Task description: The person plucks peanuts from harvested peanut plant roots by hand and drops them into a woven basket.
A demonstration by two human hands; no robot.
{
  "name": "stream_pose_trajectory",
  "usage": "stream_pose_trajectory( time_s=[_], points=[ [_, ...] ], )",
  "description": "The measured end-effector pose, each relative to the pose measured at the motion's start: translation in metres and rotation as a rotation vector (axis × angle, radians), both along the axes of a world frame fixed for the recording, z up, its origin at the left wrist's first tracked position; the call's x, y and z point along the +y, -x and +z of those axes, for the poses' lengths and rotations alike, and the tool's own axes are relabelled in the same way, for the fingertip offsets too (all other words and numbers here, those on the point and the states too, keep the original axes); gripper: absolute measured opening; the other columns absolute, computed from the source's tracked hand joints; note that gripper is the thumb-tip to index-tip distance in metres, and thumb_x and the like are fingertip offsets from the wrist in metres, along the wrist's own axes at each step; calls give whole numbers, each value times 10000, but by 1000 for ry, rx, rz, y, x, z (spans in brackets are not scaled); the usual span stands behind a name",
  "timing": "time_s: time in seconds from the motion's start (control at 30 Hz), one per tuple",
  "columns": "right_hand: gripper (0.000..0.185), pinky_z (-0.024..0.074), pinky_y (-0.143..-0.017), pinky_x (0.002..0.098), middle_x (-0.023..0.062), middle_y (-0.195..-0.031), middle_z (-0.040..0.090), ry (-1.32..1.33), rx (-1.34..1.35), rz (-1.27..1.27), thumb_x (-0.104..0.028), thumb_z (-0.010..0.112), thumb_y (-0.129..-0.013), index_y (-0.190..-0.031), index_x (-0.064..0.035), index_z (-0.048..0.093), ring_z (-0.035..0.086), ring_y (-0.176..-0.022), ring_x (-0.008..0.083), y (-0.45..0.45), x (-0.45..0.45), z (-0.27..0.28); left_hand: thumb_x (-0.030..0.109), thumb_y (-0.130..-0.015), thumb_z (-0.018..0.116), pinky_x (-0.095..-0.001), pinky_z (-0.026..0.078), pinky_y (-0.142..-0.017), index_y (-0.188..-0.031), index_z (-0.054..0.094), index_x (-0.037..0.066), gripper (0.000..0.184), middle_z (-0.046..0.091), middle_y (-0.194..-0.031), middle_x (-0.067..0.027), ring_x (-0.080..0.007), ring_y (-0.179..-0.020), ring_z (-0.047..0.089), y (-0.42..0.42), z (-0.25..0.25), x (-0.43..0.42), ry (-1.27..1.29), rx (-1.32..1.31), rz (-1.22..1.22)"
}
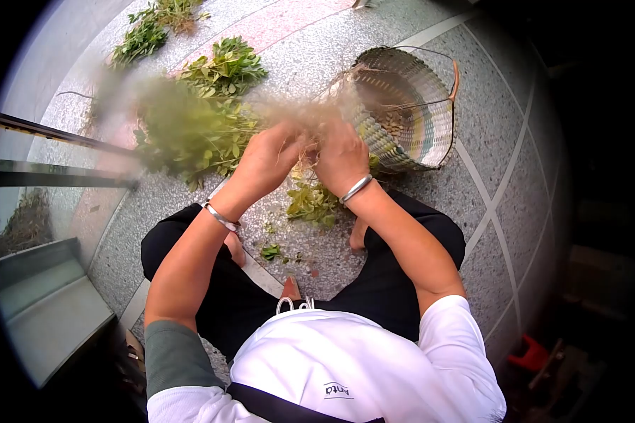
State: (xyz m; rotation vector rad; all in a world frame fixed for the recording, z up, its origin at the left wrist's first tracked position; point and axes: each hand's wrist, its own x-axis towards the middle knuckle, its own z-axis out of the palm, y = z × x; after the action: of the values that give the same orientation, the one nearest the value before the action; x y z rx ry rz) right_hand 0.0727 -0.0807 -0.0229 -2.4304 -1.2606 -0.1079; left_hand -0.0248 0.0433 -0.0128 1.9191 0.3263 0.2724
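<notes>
My left hand is closed on the root end of a leafy peanut plant. Its green top stretches off to the left, smeared by motion. Right beside it, my right hand has its fingers curled in the tangled brown roots; what exactly they pinch is hidden. Just beyond the right hand, a woven basket lies tipped with its mouth facing right. Small tan peanuts are inside it. Below the hands, a leafy sprig rests on the floor between my feet.
More leafy plants lie on the speckled floor, with another bunch farther up. A metal-framed structure and a grey ledge stand at left. A red object sits at lower right. Loose leaves are scattered near my feet.
</notes>
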Motion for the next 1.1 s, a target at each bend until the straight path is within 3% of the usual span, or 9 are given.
stream_pose_trajectory(
  time_s=[0.03,0.17,0.33,0.53,0.63,0.77,0.87,0.97,1.1],
  points=[
    [278,480,-701,378,120,-903,522,6,-16,2,-166,589,-718,-921,-9,482,515,-904,279,-2,-1,1,200,-846,618,-256,373,-574,-977,570,-23,264,537,-692,-24,-91,-635,442,1,1,0,-79,-22,-8],
    [256,479,-706,380,121,-909,520,14,7,8,-136,583,-724,-924,-14,480,515,-907,281,-3,-3,8,227,-869,592,-217,308,-505,-941,584,9,231,469,-648,46,-41,-569,374,1,12,-5,156,85,-139],
    [245,478,-712,387,118,-921,521,99,11,-100,-142,572,-737,-936,-35,478,514,-906,286,-19,-2,-10,259,-889,556,-190,271,-456,-820,572,30,240,452,-605,40,-20,-522,360,13,43,-16,710,202,-485],
    [150,494,-671,373,91,-892,528,92,-74,-52,-137,509,-779,-905,-61,485,517,-892,262,-5,3,-18,154,-910,478,-137,230,-400,-948,567,28,159,564,-715,-32,-3,-472,319,12,64,0,976,-108,-245],
    [109,502,-615,333,79,-867,529,107,-144,-50,-129,499,-787,-879,-70,489,521,-885,236,3,7,-21,132,-888,541,-144,267,-422,-923,578,22,121,562,-711,-8,-2,-491,367,7,64,14,827,-106,-29],
    [85,500,-547,282,68,-827,530,148,-211,-21,-145,515,-784,-837,-80,501,529,-861,209,12,12,-27,72,-838,604,-178,340,-498,-975,608,30,143,497,-638,33,-26,-554,415,1,34,7,-62,-58,28],
    [89,502,-539,286,62,-801,534,110,-205,-4,-161,529,-779,-813,-80,513,537,-832,208,16,14,-25,100,-770,635,-295,441,-543,-940,612,76,173,588,-678,-84,-187,-577,566,2,26,1,-593,-5,58],
    [92,504,-540,288,61,-793,537,80,-203,7,-161,540,-771,-810,-80,520,543,-816,208,17,13,-28,126,-752,642,-354,464,-583,-912,610,85,168,614,-750,-109,-268,-653,591,3,22,1,-603,61,6],
    [83,508,-540,298,70,-802,540,93,-181,5,-143,539,-766,-811,-74,526,544,-819,218,15,11,-30,131,-769,630,-357,464,-583,-888,579,81,138,597,-739,-99,-266,-686,592,2,12,2,-687,-28,-30]
  ],
)
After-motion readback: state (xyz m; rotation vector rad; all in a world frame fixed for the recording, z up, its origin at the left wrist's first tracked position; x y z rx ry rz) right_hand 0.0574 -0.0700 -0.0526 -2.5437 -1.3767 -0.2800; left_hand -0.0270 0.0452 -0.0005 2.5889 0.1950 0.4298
